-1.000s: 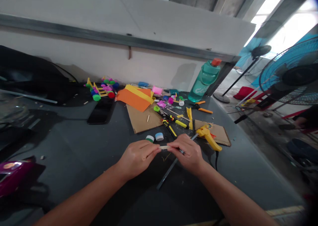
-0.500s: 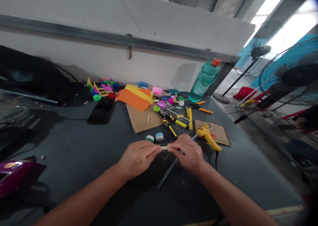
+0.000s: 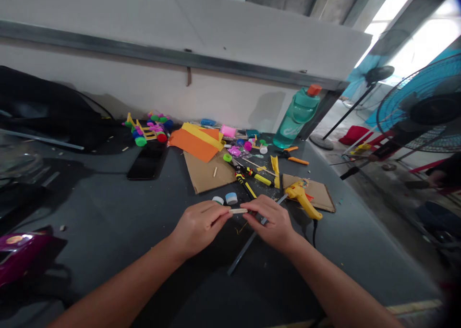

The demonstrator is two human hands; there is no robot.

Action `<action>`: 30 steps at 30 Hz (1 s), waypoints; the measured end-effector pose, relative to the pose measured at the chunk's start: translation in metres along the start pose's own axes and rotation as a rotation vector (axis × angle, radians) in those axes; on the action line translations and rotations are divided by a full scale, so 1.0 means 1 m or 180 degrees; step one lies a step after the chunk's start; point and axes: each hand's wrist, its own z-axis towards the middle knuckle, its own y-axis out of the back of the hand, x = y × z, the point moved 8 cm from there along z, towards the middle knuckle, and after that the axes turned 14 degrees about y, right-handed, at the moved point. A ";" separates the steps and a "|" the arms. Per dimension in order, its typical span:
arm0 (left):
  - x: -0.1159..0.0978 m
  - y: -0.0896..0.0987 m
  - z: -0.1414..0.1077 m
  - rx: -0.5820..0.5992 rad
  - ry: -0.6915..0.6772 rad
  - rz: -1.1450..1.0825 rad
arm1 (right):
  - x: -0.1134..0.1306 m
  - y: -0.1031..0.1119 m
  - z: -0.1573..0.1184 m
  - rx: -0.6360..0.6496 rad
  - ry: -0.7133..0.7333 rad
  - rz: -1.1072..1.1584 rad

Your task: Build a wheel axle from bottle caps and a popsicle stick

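Observation:
My left hand (image 3: 199, 228) pinches the left end of a short, pale wooden stick (image 3: 237, 211); it looks like two pieces lying side by side. At the other end, my right hand (image 3: 269, 222) has the index finger over the stick and the thumb below it. The stick is held level above the dark table. Just beyond the hands are a blue-and-white bottle cap (image 3: 231, 198) and a green-and-white bottle cap (image 3: 218, 200). The glue stick (image 3: 242, 253) of a yellow glue gun (image 3: 303, 198) runs beneath my right hand.
Pliers with yellow-black handles (image 3: 246, 186) lie by cardboard (image 3: 198, 176) and orange paper (image 3: 196, 144). Orange-handled pliers (image 3: 298, 160) and a teal bottle (image 3: 296, 116) stand farther back. A phone (image 3: 147, 162) and colourful toy assembly (image 3: 147, 130) are left. A fan (image 3: 428, 107) is right.
The right fingertips have loosened and parted slightly, baring more of the wooden stick's right end. The stick has risen a little. My left hand keeps its pinch.

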 end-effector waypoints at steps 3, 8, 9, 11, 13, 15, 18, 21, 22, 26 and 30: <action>0.002 0.002 0.002 -0.0063 0.0053 0.0007 | 0.000 -0.001 0.000 0.0048 -0.0015 0.0047; 0.003 0.002 0.002 -0.0074 0.0065 0.0034 | -0.002 0.001 0.000 0.0114 -0.0157 0.0078; 0.003 0.002 0.002 -0.0084 0.0077 0.0036 | -0.002 0.001 0.000 0.0108 -0.0195 0.0081; 0.004 0.002 0.002 -0.0095 0.0102 0.0016 | -0.004 0.004 -0.001 0.0037 -0.0254 0.0057; 0.005 0.002 0.002 -0.0093 0.0121 -0.0026 | -0.006 0.008 -0.002 -0.0057 -0.0298 -0.0015; 0.005 0.002 0.001 -0.0085 0.0128 -0.0060 | -0.009 0.010 -0.003 -0.0111 -0.0344 -0.0127; 0.005 0.002 0.002 -0.0078 0.0149 -0.0052 | -0.010 0.012 -0.004 -0.0149 -0.0387 -0.0282; 0.006 0.001 0.002 -0.0032 0.0180 -0.0027 | -0.008 0.015 -0.003 -0.0242 -0.0382 -0.0353; 0.006 0.001 0.002 -0.0025 0.0182 -0.0025 | -0.008 0.017 -0.003 -0.0282 -0.0391 -0.0359; 0.006 0.002 0.001 -0.0066 0.0146 -0.0048 | -0.006 0.016 -0.001 -0.0286 -0.0393 -0.0234; 0.004 0.000 0.001 -0.0051 0.0103 -0.0074 | -0.005 0.006 0.002 -0.0001 -0.0209 -0.0083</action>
